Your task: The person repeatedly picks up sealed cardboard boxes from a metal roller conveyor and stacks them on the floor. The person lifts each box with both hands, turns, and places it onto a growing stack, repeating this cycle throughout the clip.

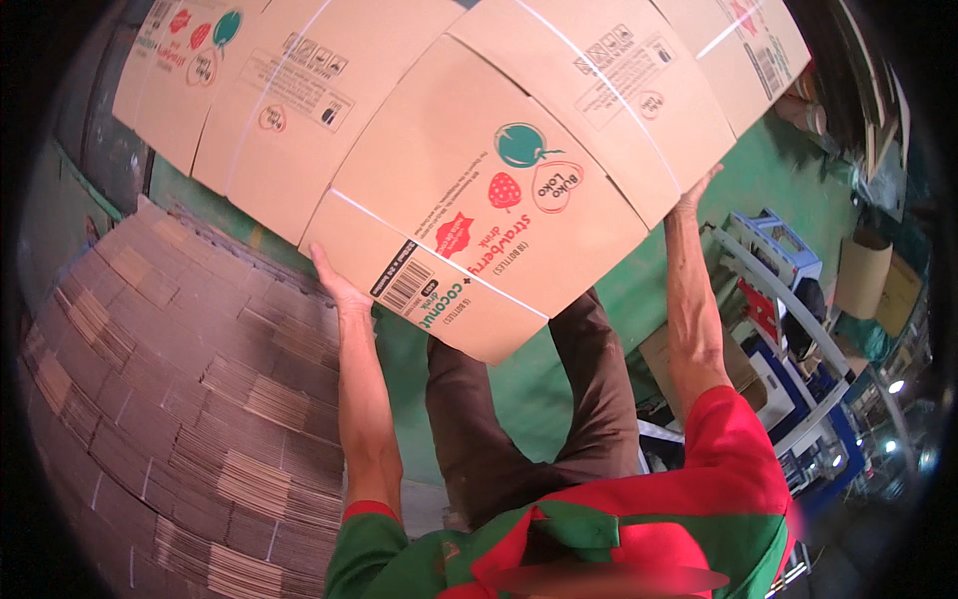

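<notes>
Flat brown printed cartons (429, 190) stretch across the top of the head view, bound with thin white straps. The middle panel tilts toward me and carries green and red fruit drawings and a barcode. My left hand (339, 285) is closed on its left edge, thumb along the edge and the other fingers hidden beneath. Along the right edge, my right hand (694, 193) grips a corner with its fingers mostly hidden under the board. Whether the panels are one bundle or several cannot be made out.
Stacks of flattened brown cardboard (230, 399) fill the left side, close to my left forearm. To the right stands a blue and white metal frame (798, 399), with a brown cardboard piece (699, 364) beside it. Green floor (509, 399) shows between my legs.
</notes>
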{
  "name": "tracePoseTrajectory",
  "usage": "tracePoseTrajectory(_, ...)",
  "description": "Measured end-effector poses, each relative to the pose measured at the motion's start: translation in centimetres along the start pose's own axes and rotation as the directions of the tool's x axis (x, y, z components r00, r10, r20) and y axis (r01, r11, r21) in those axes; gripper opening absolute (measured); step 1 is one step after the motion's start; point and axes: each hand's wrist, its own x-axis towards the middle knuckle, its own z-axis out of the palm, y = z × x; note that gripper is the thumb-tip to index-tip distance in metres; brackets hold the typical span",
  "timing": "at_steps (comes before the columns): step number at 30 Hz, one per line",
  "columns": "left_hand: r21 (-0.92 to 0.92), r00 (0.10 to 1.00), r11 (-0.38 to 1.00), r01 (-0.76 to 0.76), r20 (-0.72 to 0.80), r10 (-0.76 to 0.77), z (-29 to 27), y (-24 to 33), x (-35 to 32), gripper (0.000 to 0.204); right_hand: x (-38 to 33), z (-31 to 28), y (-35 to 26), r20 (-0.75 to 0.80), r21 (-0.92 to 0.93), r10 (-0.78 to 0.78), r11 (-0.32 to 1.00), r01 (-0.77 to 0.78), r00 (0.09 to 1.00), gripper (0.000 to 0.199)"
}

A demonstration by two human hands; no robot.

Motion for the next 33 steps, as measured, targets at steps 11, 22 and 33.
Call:
tracePoseTrajectory(11, -0.183, 0.996, 0.979, 0.089, 0.013, -0.088, -3.9, 0.3, 1.6, 0.104, -6.8, 0.3, 2.1, -0.027, 0.014, 0.171, 0.985, -0.171, 0.985, 0.086)
tracePoseTrajectory(22, -0.064, 0.998, 0.997, -0.033, 0.053, 0.037, -3.9, -1.7, 3.4, 0.090, -7.0, -0.6, 3.3, -0.056, -0.026, 0.105, 0.994, -0.107, 0.993, 0.087)
tracePoseTrajectory(33, -0.064, 0.982, 0.984, -0.165, 0.085, 0.170, -4.1, -4.4, 1.7, 0.090, -9.8, -1.2, 3.0, -0.121, 0.238, 0.429, 0.888, -0.393, 0.895, 0.095)
